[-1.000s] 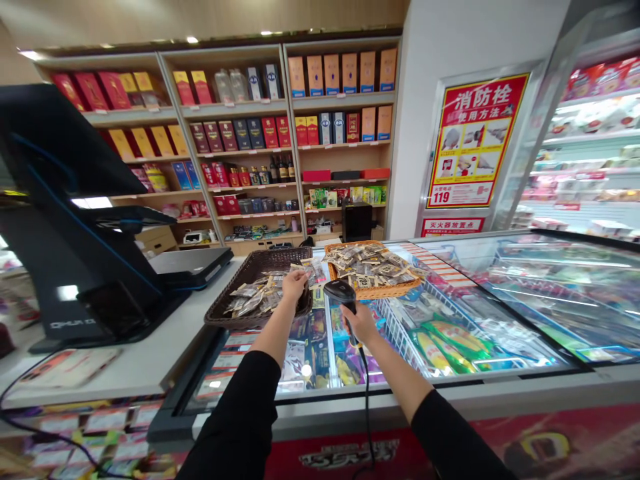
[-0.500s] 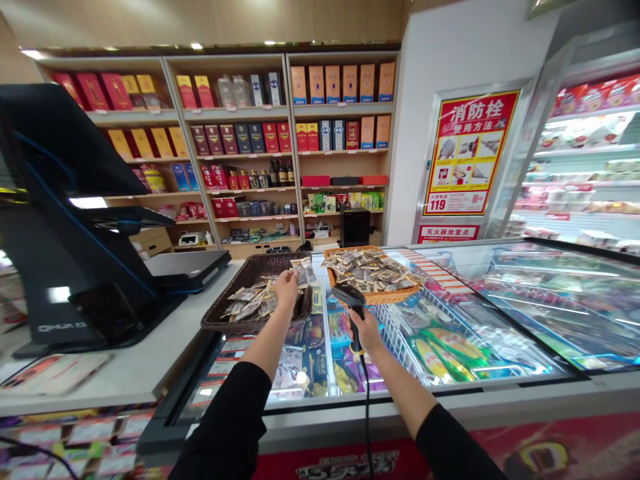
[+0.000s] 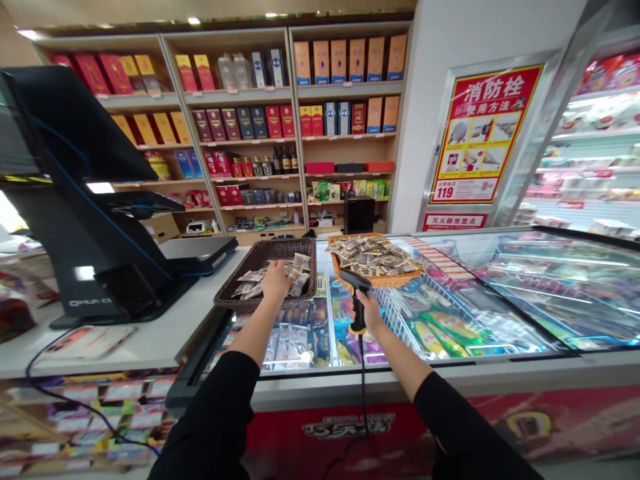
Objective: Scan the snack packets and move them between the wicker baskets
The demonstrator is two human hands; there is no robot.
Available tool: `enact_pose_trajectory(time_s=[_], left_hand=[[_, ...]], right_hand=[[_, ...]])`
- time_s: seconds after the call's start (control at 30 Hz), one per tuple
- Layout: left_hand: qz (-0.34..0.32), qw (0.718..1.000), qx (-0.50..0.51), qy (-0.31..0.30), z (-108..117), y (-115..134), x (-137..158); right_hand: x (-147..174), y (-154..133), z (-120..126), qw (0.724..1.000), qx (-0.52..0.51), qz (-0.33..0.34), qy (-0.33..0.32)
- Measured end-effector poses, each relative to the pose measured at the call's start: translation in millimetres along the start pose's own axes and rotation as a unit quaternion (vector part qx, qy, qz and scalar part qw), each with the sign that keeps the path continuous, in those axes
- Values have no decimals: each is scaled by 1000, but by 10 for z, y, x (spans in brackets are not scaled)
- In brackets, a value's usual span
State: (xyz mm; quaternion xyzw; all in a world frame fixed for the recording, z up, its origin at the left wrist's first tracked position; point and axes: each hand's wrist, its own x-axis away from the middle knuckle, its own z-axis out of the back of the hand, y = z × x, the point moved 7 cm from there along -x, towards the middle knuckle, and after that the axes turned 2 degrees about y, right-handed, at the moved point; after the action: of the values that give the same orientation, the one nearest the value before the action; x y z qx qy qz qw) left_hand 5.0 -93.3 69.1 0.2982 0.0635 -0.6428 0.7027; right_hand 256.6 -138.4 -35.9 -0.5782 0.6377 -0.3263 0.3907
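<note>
Within the right hand [image 3: 369, 312], yellow-trimmed black scanner [image 3: 359, 301]

One left hand [image 3: 276, 283], one right hand [image 3: 369, 312], one scanner [image 3: 356, 279], one brown basket [image 3: 270, 250] and one orange basket [image 3: 397, 279] can be counted, but the packets [image 3: 299, 277] are piled too thickly for that. On the right side of the wooden shelves [image 3: 345, 151], six tall boxes [image 3: 339, 60] are seen in the top row, seven boxes [image 3: 344, 120] in the next and three flat boxes [image 3: 349, 168] under those. One big poster [image 3: 487, 137] is seen too.
</note>
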Motion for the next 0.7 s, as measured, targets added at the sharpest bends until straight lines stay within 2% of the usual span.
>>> enact_pose_trajectory(time_s=[0.07, 0.13, 0.27, 0.4, 0.47, 0.57, 0.63, 0.7], left_hand=[[-47, 998, 31, 36, 43, 206, 13], [-93, 993, 75, 23, -44, 459, -8], [-158, 972, 165, -51, -461, 1151, -113], [-142, 959, 206, -136, -967, 1880, -206], [-147, 960, 188, -149, -1166, 2187, -244], [-235, 947, 156, -157, -1403, 2595, -275], [-291, 928, 137, -189, -1575, 2769, -271], [-295, 922, 119, -222, -1722, 2825, -288]], right_hand=[[-19, -132, 126, 1000, -7, 11, 16], [-65, -320, 328, 998, -25, 35, 44], [-157, -701, 922, 985, -53, 99, 127], [-179, -800, 1455, 966, -77, 129, 212], [-201, -741, 1584, 960, -86, 122, 236], [-267, -638, 1624, 959, -96, 110, 244], [-306, -599, 1612, 958, -99, 109, 247], [-335, -579, 1596, 957, -107, 107, 248]])
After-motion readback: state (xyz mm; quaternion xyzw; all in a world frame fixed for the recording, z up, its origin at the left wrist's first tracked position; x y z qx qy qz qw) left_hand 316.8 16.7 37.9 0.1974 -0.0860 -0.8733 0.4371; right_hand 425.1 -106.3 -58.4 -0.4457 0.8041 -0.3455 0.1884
